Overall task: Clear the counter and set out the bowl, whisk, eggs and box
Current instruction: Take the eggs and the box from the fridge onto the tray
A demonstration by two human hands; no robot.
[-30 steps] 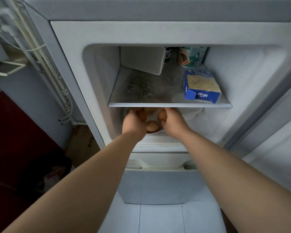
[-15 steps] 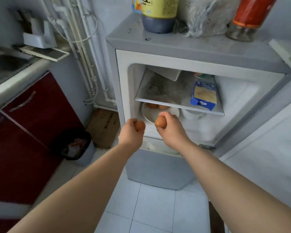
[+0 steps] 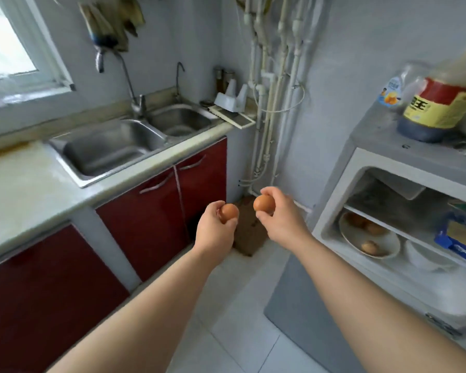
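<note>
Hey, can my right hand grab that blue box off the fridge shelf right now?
Probably not yet. The fridge stands open and nothing blocks the blue box on its shelf, but the right hand pinches an egg, and the left hand holds another.

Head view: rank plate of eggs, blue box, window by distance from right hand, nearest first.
1. Plate of eggs, in the fridge, just right of the right hand.
2. Blue box, shelf above, further right.
3. Window, far left above the counter.

left grip (image 3: pixel 215 231) with egg (image 3: pixel 229 212), right grip (image 3: pixel 284 223) with second egg (image 3: pixel 264 203), out of fridge (image 3: pixel 382 160), swung toward counter (image 3: pixel 24 189).
</note>
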